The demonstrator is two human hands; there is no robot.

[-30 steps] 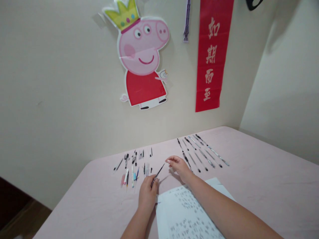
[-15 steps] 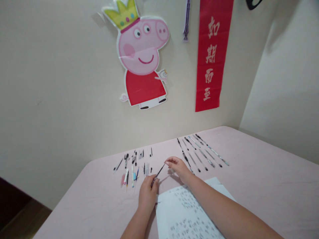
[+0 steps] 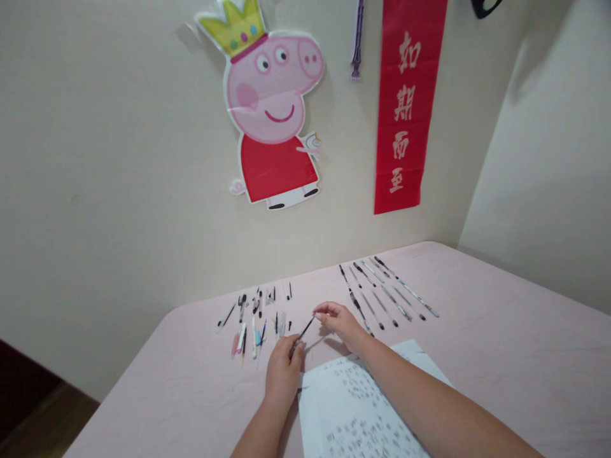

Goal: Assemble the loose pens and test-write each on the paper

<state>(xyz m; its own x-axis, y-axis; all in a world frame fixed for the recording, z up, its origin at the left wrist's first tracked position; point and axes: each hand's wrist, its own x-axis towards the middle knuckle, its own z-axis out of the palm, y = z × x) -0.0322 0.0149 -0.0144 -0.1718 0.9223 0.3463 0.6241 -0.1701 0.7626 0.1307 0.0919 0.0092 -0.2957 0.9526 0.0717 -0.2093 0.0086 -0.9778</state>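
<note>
My left hand (image 3: 282, 370) is closed around the lower end of a thin dark pen refill (image 3: 307, 327), which slants up to the right. At its upper tip, my right hand (image 3: 342, 323) pinches it between thumb and fingertips. The refill is held above the table, and my left fingers hide its lower part. Under my right forearm lies a white sheet of paper (image 3: 321, 407) covered in handwriting. Left of my hands are disassembled pen parts (image 3: 258, 302), with caps, clear barrels and refills in small groups.
Whole pens (image 3: 360, 312) lie in two slanting rows to the right, beyond my right hand. Pink, white and blue pens (image 3: 254, 337) lie on the left. A pink cloth (image 3: 501, 356) covers the table. The wall behind carries a pig cutout (image 3: 279, 168) and a red banner (image 3: 405, 127).
My right hand has shifted very slightly to the left along the refill's upper tip. The left hand and everything on the table stay in place.
</note>
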